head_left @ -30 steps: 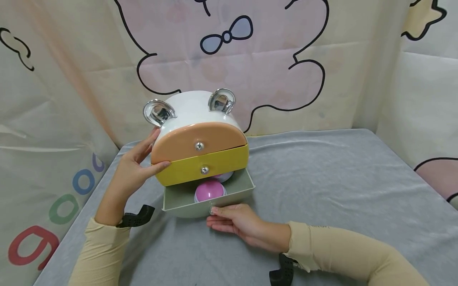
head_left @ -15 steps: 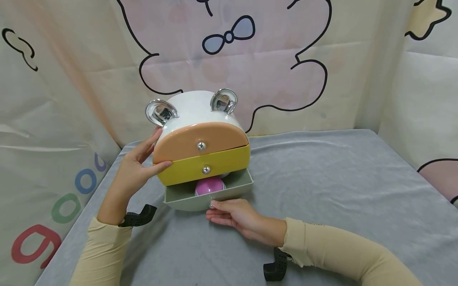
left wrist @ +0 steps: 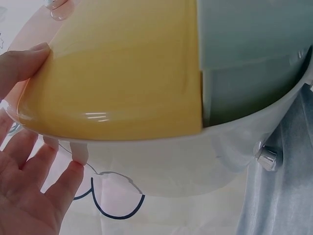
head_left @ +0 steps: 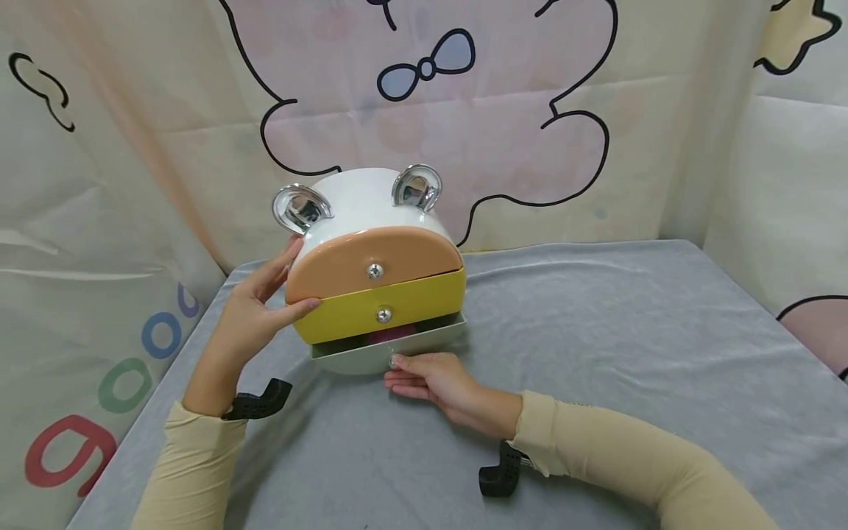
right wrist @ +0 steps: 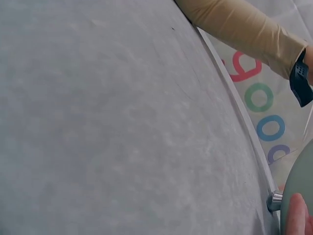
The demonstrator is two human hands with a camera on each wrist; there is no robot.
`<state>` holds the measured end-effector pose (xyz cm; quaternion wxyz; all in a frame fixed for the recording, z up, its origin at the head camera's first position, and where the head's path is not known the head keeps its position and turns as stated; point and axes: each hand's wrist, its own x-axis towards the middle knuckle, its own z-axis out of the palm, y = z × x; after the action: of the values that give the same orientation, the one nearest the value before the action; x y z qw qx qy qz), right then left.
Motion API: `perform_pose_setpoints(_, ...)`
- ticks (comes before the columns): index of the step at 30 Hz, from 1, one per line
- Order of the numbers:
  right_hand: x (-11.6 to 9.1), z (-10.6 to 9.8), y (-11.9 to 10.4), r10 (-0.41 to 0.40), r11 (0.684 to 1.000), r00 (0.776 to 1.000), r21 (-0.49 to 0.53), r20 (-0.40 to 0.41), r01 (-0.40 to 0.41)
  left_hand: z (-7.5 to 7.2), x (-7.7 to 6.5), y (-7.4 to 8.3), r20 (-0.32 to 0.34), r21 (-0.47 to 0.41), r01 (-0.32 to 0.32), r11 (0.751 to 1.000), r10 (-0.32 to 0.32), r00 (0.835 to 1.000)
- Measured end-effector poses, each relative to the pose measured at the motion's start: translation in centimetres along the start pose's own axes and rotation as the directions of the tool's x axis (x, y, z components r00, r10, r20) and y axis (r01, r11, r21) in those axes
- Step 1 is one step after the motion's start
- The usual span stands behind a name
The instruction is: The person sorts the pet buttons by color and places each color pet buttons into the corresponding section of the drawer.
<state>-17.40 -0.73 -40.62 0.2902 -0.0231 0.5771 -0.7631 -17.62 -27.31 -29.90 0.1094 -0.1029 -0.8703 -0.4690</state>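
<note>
A white drawer box [head_left: 363, 195] with silver ears stands on the cloth. Its orange drawer [head_left: 344, 261] and yellow drawer [head_left: 344, 313] are closed, while the pale green bottom drawer [head_left: 351, 362] sticks out a little. Inside it, the top of a pink ball [head_left: 391, 334] is partly hidden. My left hand [head_left: 255, 316] grips the box's left side, thumb on the yellow front [left wrist: 122, 73] and fingers against the white side. With thumb and fingers, my right hand [head_left: 444, 383] pinches the small knob [head_left: 394, 361] of the green drawer.
Grey cloth [head_left: 596, 331] covers the table. Printed curtains [head_left: 503, 147] rise behind it and at both sides. In the wrist views, a silver foot [left wrist: 268, 159] shows under the box. Each wrist wears a black camera mount [head_left: 500, 471].
The green drawer has slid inward with my right hand at its knob, hiding most of the pink ball and the second ball. My left hand keeps its place on the box.
</note>
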Motion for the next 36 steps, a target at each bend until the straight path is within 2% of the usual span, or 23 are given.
perform_pose_setpoints(24,1.3,0.3,-0.4,-0.031,0.999,1.0,-0.035,-0.005,0.03,-0.2,-0.2,0.2,-0.001,-0.007,-0.021,1.0,0.021,1.0)
perform_pose_setpoints(36,2.0,0.0,-0.5,-0.055,0.997,0.998,-0.052,-0.006,0.054,0.0,0.2,0.2,0.007,-0.008,-0.016,1.0,0.016,1.0)
